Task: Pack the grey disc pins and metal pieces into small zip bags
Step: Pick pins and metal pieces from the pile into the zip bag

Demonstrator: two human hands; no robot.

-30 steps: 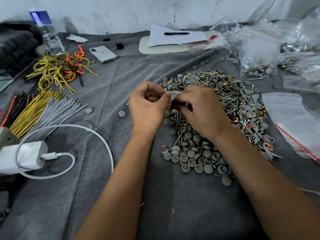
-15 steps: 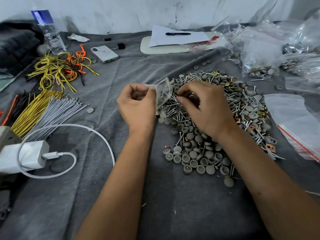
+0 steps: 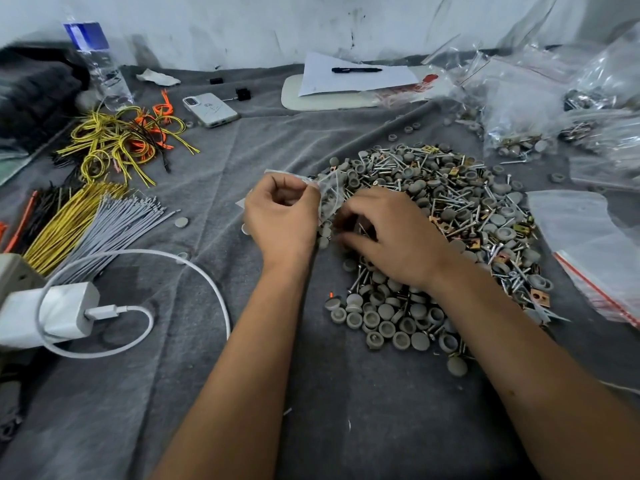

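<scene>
Right hand [image 3: 391, 233] now lower on pile [image 3: 450, 216]; left hand [image 3: 280, 216] pinching zip bag [image 3: 329, 192].

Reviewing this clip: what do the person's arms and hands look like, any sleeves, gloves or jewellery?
Both forearms are bare up to the frame's lower edge: no sleeves, no gloves. The left hand and right hand show no watch, bracelet or wristband. No ring is visible now, though parts of the fingers are hidden.
</scene>
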